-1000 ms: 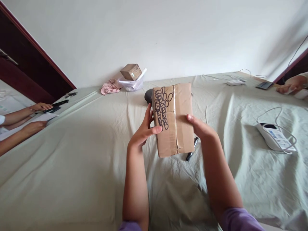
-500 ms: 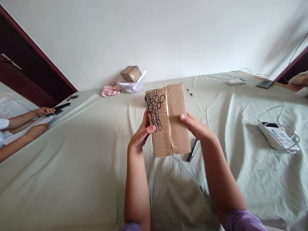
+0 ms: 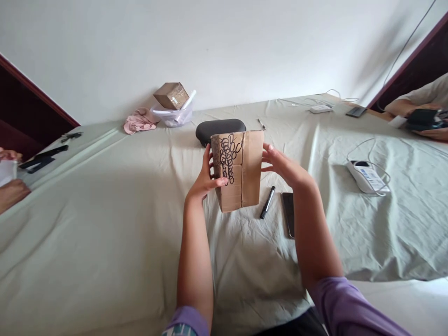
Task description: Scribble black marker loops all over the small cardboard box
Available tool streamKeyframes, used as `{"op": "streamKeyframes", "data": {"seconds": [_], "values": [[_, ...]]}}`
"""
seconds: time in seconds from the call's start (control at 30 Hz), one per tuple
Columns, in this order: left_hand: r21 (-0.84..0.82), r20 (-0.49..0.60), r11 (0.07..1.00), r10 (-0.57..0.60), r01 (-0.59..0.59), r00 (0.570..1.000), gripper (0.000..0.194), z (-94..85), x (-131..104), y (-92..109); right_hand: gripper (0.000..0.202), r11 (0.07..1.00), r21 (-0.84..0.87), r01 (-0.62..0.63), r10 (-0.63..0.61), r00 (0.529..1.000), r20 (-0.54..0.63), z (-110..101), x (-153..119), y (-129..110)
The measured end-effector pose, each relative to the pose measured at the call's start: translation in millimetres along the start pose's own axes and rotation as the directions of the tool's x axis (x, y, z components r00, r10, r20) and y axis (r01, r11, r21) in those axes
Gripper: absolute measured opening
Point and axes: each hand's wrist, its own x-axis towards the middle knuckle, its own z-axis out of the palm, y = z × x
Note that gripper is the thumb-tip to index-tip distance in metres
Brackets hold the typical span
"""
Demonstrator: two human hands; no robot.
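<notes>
Between my hands is a cardboard box (image 3: pixel 250 172), tilted, its near face marked with black looped scribbles on the left part and a seam down the middle. My left hand (image 3: pixel 206 179) grips its left side, thumb on the scribbled face and fingers along the side. At the right edge, my right hand (image 3: pixel 282 163) holds the box with its fingertips, fingers slightly spread. A black case (image 3: pixel 220 126) lies behind the box. Right of the box are a black marker (image 3: pixel 268 202) and a dark phone (image 3: pixel 289 212), partly hidden by my right arm.
On the cloth-covered table (image 3: pixel 105 210) sit a pink cloth (image 3: pixel 140 121), a plastic bowl (image 3: pixel 178 118) bearing a small box (image 3: pixel 172 95), a pen (image 3: pixel 261 123) and a white corded device (image 3: pixel 367 177). Other people's hands show at both sides.
The box has turned, showing its left side, and my right thumb has moved off its face to the edge. The view has shifted right; the black case and phone have come into sight.
</notes>
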Motion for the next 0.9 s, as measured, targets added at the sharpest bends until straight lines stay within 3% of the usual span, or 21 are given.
{"op": "streamKeyframes", "data": {"seconds": [0.13,0.27,0.4,0.57,0.77,0.9], "values": [[-0.108,-0.014,0.994,-0.017,0.015,1.0,0.148,10.0,8.7,-37.9,0.073,0.982,-0.022,-0.187,0.18,0.968,-0.176,-14.7,-24.4,23.9],[-0.147,0.027,0.989,0.014,-0.01,1.0,0.147,16.1,10.4,-53.7,0.077,0.978,0.0,-0.206,0.205,0.972,-0.118,-11.9,-36.8,50.7],[0.003,0.12,0.997,-0.073,0.073,0.99,0.159,17.4,10.1,-37.7,0.097,0.967,0.22,-0.127,0.119,0.992,0.048,14.7,-25.9,66.2],[0.193,0.027,0.98,-0.063,0.057,0.998,0.166,11.3,5.3,-4.3,0.085,0.932,0.357,-0.067,0.043,0.996,0.073,48.2,-17.2,85.8],[0.38,-0.067,0.923,-0.042,0.064,0.997,0.113,-0.6,-8.7,30.2,0.085,0.926,0.377,0.006,-0.012,1.0,0.014,56.8,-29.4,103.0],[0.417,-0.133,0.897,-0.097,0.145,0.986,0.087,-6.7,-13.1,30.4,0.085,0.917,0.398,0.007,0.015,0.999,-0.052,59.9,-31.1,110.2]]}}
